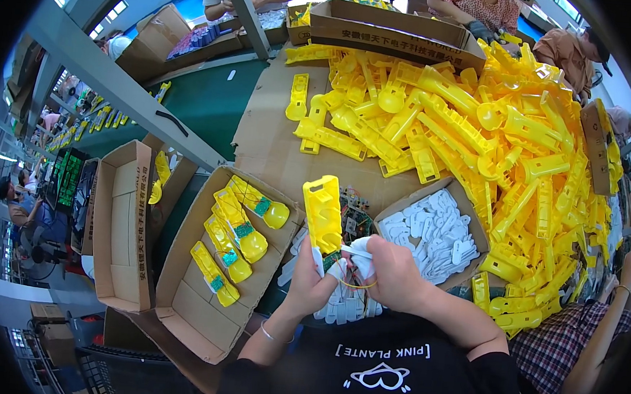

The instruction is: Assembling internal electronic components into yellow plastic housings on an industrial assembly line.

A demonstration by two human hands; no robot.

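A glossy yellow plastic shell half point(324, 213), long and ribbed with rectangular cut-outs, stands nearly upright in the left hand point(312, 280), whose fingers close around its lower end. The right hand point(392, 274) sits just beside it, fingertips pinching a small flat white plastic piece point(359, 247) against the shell's base; thin coloured wires point(357, 282) loop under both hands. Behind the shell lies a cluster of green circuit boards point(355, 215), bristling with small parts.

To the left, an open brown cardboard box point(193, 312) holds several finished yellow shells with green boards set in them point(237, 230), laid in a loose row. To the right, a smaller cardboard tray point(466, 206) is packed with matte white flat pieces point(432, 237). Beyond it, a large heap of smooth yellow moulded parts point(492, 135) spreads over flattened cardboard point(269, 122) on a green worktable point(205, 103).

Other people sit around the table's far edge and at the right, in a bright workshop with a grey metal beam point(120, 87) crossing the left side.
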